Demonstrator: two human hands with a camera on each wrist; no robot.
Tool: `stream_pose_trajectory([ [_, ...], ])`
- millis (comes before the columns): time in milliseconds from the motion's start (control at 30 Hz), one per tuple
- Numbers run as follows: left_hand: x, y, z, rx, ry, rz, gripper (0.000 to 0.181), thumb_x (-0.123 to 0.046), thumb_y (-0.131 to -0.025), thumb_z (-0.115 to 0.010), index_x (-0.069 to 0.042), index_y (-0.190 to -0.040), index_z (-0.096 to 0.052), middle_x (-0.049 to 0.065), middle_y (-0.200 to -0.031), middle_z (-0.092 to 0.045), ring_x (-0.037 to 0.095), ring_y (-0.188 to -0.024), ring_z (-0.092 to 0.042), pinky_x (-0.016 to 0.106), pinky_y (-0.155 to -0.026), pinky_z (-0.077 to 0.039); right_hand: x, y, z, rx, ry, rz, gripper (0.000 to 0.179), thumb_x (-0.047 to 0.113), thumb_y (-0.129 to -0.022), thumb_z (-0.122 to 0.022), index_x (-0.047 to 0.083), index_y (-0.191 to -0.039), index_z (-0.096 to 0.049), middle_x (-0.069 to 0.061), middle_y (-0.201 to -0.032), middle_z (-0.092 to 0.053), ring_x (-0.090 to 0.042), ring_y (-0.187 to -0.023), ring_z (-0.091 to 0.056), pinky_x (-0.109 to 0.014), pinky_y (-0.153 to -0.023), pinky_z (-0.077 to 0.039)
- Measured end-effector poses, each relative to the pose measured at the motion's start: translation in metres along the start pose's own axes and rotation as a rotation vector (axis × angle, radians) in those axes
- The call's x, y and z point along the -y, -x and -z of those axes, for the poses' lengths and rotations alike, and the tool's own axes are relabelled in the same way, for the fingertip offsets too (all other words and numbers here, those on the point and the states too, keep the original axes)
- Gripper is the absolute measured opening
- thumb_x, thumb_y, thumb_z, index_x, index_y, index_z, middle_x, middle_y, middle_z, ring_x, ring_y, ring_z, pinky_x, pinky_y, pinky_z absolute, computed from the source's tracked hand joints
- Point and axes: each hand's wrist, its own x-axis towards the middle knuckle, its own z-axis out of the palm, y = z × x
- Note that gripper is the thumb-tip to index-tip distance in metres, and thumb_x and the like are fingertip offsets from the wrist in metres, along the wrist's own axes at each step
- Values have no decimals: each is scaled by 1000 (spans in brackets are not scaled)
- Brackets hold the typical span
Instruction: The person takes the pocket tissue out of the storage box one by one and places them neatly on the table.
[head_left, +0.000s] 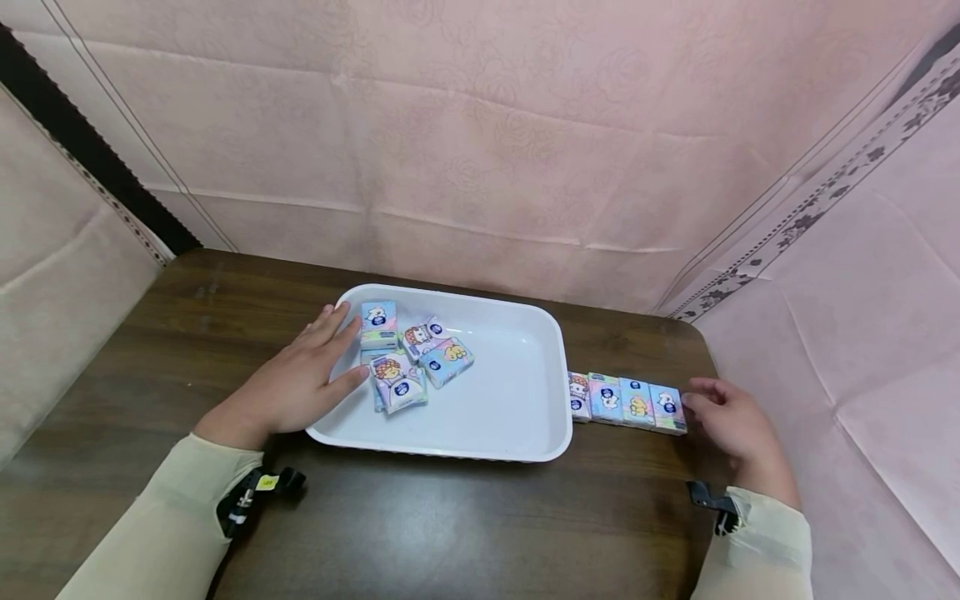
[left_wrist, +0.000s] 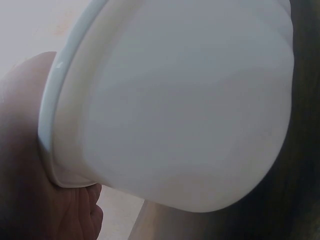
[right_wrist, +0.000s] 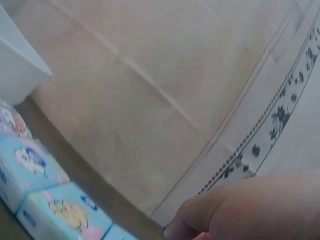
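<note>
A white tray [head_left: 513, 400] holds several small tissue packs with cartoon prints, bunched at its left end; one pack [head_left: 398, 381] lies tilted on top of others. My left hand [head_left: 300, 379] rests over the tray's left rim, fingers extended and thumb pointing inward near that pack. In the left wrist view the palm lies against the rim of the tray [left_wrist: 175, 110]. Right of the tray, several packs lie side by side in a row. My right hand [head_left: 738, 421] is at the row's outer end, fingertips touching or nearly touching the last pack [head_left: 667, 409], fingers loosely bent.
The brown wooden table [head_left: 450, 517] carries everything. A pale pink cloth [head_left: 480, 150] hangs behind it and along both sides. The row's innermost pack [head_left: 579, 395] sits against the tray's right wall, partly hidden by the rim.
</note>
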Motion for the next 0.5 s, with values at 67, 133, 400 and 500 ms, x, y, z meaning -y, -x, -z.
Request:
stream_pose_trajectory([
  [67, 0, 0, 0, 1, -1, 1, 93, -73, -114, -41, -17, -182, -12, 2, -192, 10, 37, -178, 7, 71, -139, -16, 5, 4, 3, -8, 16, 18, 65, 42, -117, -55, 1, -168, -48, -31, -158, -59, -42, -128, -66, -41, -93, -59],
  [133, 0, 0, 0, 2, -2, 2, 93, -73, -114, -41, -17, -182, -11, 2, -192, 10, 37, -178, 7, 71, -139, -16, 11, 8, 6, -13, 39, 48, 67, 45, -117, -55, 2, -168, -48, -32, -159, -58, -45, -131, -64, -45, -95, -60],
  [400, 0, 0, 0, 0, -4, 2, 94, -73, -113, -42, -17, -182, -13, 2, -192, 9, 37, -178, 6, 72, -138, -16, 41, 29, 8, -50, 115, 166, 73, 56, -114, -56, 6, -166, -52, -29, -157, -60, -49, -138, -58, -56, -98, -57],
  [500, 0, 0, 0, -2, -3, 3, 94, -73, -113, -42, -17, -182, -13, 3, -192, 8, 37, -178, 6, 73, -138, -17, 53, 40, 7, -56, 144, 203, 72, 58, -114, -57, 9, -166, -53, -26, -155, -64, -45, -134, -61, -53, -95, -56],
])
